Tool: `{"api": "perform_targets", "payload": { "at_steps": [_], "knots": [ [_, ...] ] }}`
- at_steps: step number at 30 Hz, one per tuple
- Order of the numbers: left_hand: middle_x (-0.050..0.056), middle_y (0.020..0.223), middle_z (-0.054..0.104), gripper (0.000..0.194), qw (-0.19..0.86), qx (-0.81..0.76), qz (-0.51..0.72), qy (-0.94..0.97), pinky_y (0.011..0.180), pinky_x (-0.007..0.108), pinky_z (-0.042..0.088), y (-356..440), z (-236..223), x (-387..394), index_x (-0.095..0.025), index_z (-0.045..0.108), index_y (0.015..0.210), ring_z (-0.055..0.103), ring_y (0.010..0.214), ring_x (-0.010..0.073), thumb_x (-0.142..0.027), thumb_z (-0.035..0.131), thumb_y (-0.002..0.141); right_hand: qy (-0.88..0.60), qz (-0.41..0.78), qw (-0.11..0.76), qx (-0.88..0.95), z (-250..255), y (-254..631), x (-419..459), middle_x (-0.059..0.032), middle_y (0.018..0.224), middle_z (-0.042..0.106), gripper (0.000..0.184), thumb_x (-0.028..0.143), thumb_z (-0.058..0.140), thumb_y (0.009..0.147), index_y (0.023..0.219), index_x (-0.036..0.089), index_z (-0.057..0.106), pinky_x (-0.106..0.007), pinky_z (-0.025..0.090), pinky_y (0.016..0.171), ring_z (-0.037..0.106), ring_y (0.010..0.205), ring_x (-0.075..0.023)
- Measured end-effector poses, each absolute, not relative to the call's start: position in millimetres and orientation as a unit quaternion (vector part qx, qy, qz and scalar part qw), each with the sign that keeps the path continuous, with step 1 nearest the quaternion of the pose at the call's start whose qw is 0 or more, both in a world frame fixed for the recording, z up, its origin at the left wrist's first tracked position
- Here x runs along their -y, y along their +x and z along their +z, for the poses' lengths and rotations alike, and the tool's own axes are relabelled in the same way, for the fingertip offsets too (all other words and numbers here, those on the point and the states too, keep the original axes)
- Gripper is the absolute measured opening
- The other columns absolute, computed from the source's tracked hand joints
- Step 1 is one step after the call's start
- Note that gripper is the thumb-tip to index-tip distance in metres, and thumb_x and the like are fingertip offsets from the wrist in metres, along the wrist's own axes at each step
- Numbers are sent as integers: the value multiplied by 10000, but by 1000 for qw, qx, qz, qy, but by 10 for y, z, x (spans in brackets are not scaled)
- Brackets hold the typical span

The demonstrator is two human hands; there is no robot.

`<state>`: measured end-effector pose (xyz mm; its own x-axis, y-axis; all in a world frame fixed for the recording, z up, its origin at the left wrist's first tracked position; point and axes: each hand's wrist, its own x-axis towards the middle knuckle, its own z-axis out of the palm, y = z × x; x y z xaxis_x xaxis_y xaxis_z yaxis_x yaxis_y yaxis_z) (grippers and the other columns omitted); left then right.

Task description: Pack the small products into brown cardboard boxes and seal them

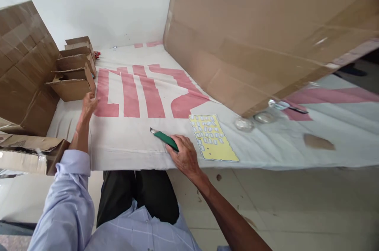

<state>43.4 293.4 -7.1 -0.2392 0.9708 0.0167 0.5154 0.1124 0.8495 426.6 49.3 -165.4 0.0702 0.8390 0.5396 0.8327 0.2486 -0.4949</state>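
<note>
Nearest to the camera is the pale blue checked shirt point(142, 227) of the person, above dark trousers point(142, 191), at the edge of a table covered by white cloth with pink-red shapes point(130, 136). The right hand point(185, 154) rests on this cloth, and its thumb and fingers are closed on the rear end of a slim green cutter knife point(164, 139), whose blade points to the forward left and touches no box. The left hand point(89, 104) is at the front corner of the nearest small open brown cardboard box point(71, 90); its fingers are bent, but I cannot tell if they pinch the cardboard. Behind this box, more small cardboard boxes point(75, 50) stand in a row. As for progress, I judge that these boxes are already formed, because they stand upright with raised flaps. Their tops are not closed, and the blade is cutting nothing, so the work seems to me unfinished. Beside the right hand lies a yellow sheet with rows of small pale shapes point(219, 151), its lower part mostly bare
</note>
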Motion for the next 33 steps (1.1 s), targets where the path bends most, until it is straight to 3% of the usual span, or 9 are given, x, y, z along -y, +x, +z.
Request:
{"api": "perform_targets", "payload": {
  "at_steps": [3, 9, 14, 18, 25, 30, 33],
  "knots": [
    [190, 1552, 686, 540, 319, -621, 391, 600, 940, 374, 659, 842, -150, -2611, -153, 707, 1451, 750, 1222, 307, -258, 829, 935, -614, 14, 394, 684, -1653, 4277, -515, -182, 1229, 765, 362, 429, 558, 1084, 1291, 197, 743, -487, 567, 959, 677, 1107, -348],
    [215, 1390, 780, 407, 349, -521, 360, 690, 886, 368, 662, 1620, -275, -2020, -119, 785, 1292, 789, 1003, 247, -244, 835, 907, -615, 17, 389, 686, -1744, 4325, -547, -188, 1181, 766, 321, 380, 606, 992, 1224, 205, 741, -513, 545, 993, 652, 1103, -371],
    [191, 1353, 789, 314, 344, -437, 318, 767, 948, 411, 666, 2077, -180, -1679, -153, 821, 1193, 789, 940, 231, -218, 844, 887, -611, 9, 385, 692, -1825, 4336, -575, -176, 1136, 759, 308, 416, 598, 966, 1163, 222, 733, -503, 536, 972, 639, 1075, -368],
    [147, 1373, 771, 319, 313, -382, 313, 811, 1042, 460, 652, 2134, -59, -1224, -204, 802, 1239, 787, 1039, 261, -254, 825, 925, -610, 4, 392, 689, -1851, 4331, -598, -165, 1113, 745, 291, 417, 576, 948, 1127, 236, 717, -506, 533, 946, 624, 1056, -365],
    [154, 1406, 740, 348, 139, -345, 484, 792, 1060, 439, 632, 1330, 266, -55, -251, 739, 1386, 732, 1295, 291, -361, 740, 1056, -593, 13, 405, 696, -1827, 4304, -609, -188, 1094, 751, 295, 425, 575, 948, 1096, 220, 728, -520, 542, 964, 636, 1040, -364],
    [149, 1393, 701, 287, -86, -572, 557, 596, 1094, 501, 612, 255, 305, 471, -243, 721, 1295, 673, 1357, 332, -328, 715, 1020, -603, 15, 399, 691, -1780, 4270, -597, -204, 1084, 753, 323, 423, 562, 923, 1075, 203, 743, -530, 550, 942, 631, 1022, -365],
    [187, 1524, 608, 408, -137, -666, 526, 511, 1240, 574, 513, -232, 102, 547, -227, 701, 1347, 579, 1492, 386, -335, 755, 957, -616, -4, 403, 677, -1686, 4240, -598, -205, 1119, 749, 354, 422, 577, 922, 1123, 189, 753, -537, 555, 947, 627, 1058, -369]
  ]
}}
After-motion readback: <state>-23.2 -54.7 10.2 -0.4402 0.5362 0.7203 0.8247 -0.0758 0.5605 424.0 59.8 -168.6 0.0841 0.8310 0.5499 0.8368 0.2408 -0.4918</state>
